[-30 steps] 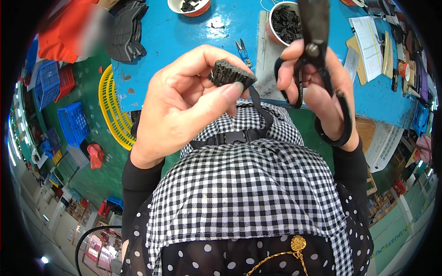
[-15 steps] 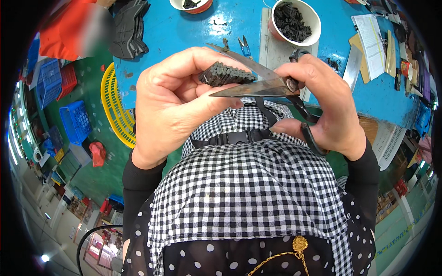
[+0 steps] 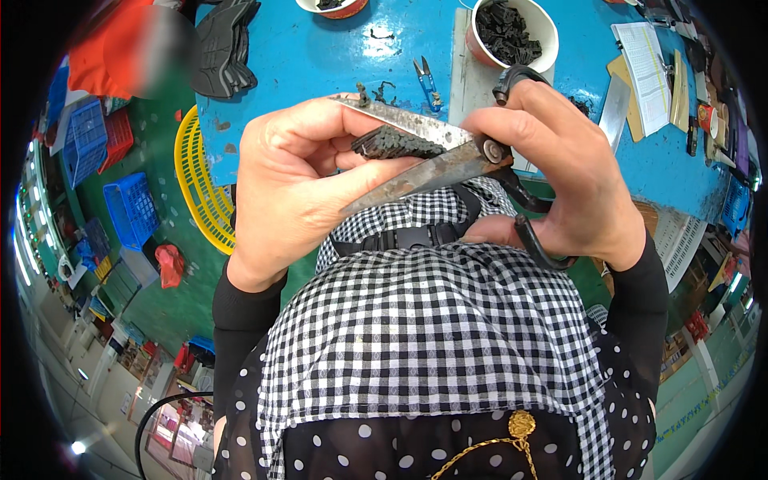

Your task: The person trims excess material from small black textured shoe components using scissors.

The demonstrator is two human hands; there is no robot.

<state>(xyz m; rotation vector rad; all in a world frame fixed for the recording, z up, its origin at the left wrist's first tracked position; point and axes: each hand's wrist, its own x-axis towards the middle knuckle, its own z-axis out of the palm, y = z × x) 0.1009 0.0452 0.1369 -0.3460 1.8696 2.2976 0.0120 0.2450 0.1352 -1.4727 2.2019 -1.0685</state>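
Between the thumb and fingers of my left hand is a bundle of thin black strips, pinched together with their cut ends showing. My right hand grips worn metal scissors by their black handles. The blades stand apart, one above the bundle and one below, with the bundle lying between them. Small dark scraps cling near the tip of the upper blade. That blade passes in front of my left fingers and hides part of them.
Beyond my hands, a blue table holds a white-and-red tub of black pieces, small blue-handled snips and a stack of dark grey shaped pieces. A yellow basket stands to the left. Papers lie at the right.
The scissors have shifted left across the bundle, and their blades are spread wider. My right hand has turned slightly with them, while my left hand keeps hold of the bundle.
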